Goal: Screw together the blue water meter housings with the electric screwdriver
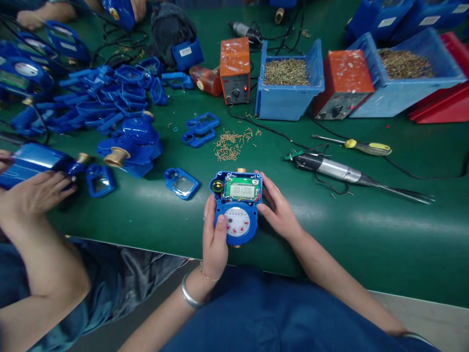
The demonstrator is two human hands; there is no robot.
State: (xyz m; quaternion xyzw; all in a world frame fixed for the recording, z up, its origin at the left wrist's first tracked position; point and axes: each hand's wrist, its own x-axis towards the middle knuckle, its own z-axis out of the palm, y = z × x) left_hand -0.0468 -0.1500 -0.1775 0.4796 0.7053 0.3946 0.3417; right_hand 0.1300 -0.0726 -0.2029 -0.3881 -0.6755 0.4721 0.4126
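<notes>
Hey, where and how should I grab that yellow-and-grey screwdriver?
Take the thick handle with your right hand, from above. It lies flat, handle to the right, thin metal shaft to the left. The silver power tool lies just on your side of it, so reaching in low would probably bump that.

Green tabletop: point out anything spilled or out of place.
Small screws lie scattered beyond the held meter, outside the blue bins; they look spilled, though possibly set out deliberately.
</notes>
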